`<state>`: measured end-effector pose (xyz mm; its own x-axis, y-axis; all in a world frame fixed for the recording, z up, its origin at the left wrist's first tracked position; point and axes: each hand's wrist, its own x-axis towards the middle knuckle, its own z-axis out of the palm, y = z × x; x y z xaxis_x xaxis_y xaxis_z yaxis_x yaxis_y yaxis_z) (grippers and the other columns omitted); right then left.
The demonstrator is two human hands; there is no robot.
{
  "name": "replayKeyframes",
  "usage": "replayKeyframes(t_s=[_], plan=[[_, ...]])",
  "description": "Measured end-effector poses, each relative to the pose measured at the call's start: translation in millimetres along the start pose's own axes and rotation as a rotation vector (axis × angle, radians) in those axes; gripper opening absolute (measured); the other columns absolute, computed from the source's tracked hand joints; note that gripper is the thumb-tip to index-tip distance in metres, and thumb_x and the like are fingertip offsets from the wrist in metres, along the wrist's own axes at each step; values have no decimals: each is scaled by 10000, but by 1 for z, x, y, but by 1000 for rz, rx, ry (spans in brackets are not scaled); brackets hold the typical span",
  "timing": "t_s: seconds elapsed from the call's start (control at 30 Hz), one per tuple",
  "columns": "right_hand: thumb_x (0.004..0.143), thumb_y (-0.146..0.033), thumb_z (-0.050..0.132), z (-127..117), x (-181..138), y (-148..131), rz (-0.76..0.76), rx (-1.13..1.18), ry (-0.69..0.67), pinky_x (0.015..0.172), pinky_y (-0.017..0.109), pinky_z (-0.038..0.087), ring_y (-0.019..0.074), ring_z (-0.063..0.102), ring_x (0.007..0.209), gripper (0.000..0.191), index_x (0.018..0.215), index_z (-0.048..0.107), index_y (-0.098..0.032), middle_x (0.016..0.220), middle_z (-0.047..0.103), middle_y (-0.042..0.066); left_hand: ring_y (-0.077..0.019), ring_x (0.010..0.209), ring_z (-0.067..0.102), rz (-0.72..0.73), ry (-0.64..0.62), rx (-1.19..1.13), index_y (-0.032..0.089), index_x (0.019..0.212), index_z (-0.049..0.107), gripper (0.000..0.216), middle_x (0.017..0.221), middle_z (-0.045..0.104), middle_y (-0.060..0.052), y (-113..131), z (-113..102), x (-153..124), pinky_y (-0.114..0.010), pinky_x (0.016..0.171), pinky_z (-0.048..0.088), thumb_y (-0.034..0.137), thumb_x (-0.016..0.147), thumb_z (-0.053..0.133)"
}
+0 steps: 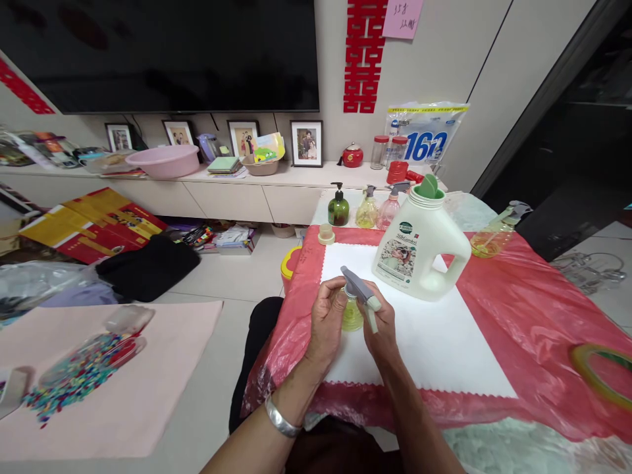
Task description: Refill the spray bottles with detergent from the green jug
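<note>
A small clear spray bottle (351, 317) with yellowish liquid is between my hands, over the white sheet. Its grey trigger head (362, 287) sits at the neck, the pale trigger pointing toward me. My left hand (326, 319) is closed at the collar, thumb and fingers around its left side. From the right, my right hand (382, 324) grips the bottle near the head; its fingertips are partly hidden. Beyond it stands a large pale green detergent jug (419, 253), open at the top, with a green scoop-like piece (430, 187) in its mouth. A cream cap (326, 234) lies left of the jug.
Behind stand a green pump bottle (338, 209), a yellow spray bottle (367, 212) and a pink one (388, 212). Another spray bottle (494, 236) is at the right. A tape roll (585, 372) lies on the red plastic cover (538, 329). Colourful beads (81, 375) cover a table at left.
</note>
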<state>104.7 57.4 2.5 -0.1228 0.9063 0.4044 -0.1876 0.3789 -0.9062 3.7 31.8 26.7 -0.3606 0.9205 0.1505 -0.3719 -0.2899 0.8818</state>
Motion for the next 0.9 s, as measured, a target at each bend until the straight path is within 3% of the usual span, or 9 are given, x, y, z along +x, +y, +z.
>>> replayKeyframes(t_s=[0.2, 0.43, 0.67, 0.8, 0.9], plan=[[978, -455, 621, 1, -3, 6, 62, 25, 16, 1031, 354, 487, 206, 599, 1140, 360, 1219, 661, -191, 1215, 628, 78, -227, 1089, 662, -11, -79, -46, 231, 1073, 677, 397, 1133, 722, -68, 2, -6, 1, -368, 1000, 495, 416, 763, 842], [983, -478, 614, 2, -1, 1, 44, 10, 11, 1062, 359, 461, 205, 576, 1170, 366, 1227, 668, -211, 1237, 607, 73, -219, 1048, 656, 39, -57, -6, 221, 958, 680, 273, 1044, 719, -53, -2, -4, 3, -378, 1003, 497, 319, 753, 830], [981, -475, 606, 1, 3, -5, 15, -9, 1, 1033, 328, 454, 196, 558, 1162, 356, 1205, 701, -216, 1217, 593, 70, -261, 1073, 657, 94, -59, 43, 215, 1026, 706, 351, 1084, 719, -85, 2, -2, 0, -405, 1003, 508, 500, 829, 761], [939, -450, 670, 2, 0, 1, 43, 39, 12, 1030, 336, 453, 196, 572, 1122, 347, 1180, 667, -200, 1167, 602, 65, -261, 1083, 668, 81, -37, 104, 218, 1068, 709, 338, 1095, 730, -79, -3, -7, -1, -390, 1006, 511, 464, 843, 767], [923, -429, 699, 4, -2, 6, 69, 81, 23, 994, 321, 473, 188, 579, 1100, 355, 1184, 623, -200, 1145, 604, 59, -238, 1017, 697, -11, -15, 48, 204, 1069, 709, 360, 1070, 754, -69, -13, -11, -1, -370, 955, 535, 458, 827, 790]])
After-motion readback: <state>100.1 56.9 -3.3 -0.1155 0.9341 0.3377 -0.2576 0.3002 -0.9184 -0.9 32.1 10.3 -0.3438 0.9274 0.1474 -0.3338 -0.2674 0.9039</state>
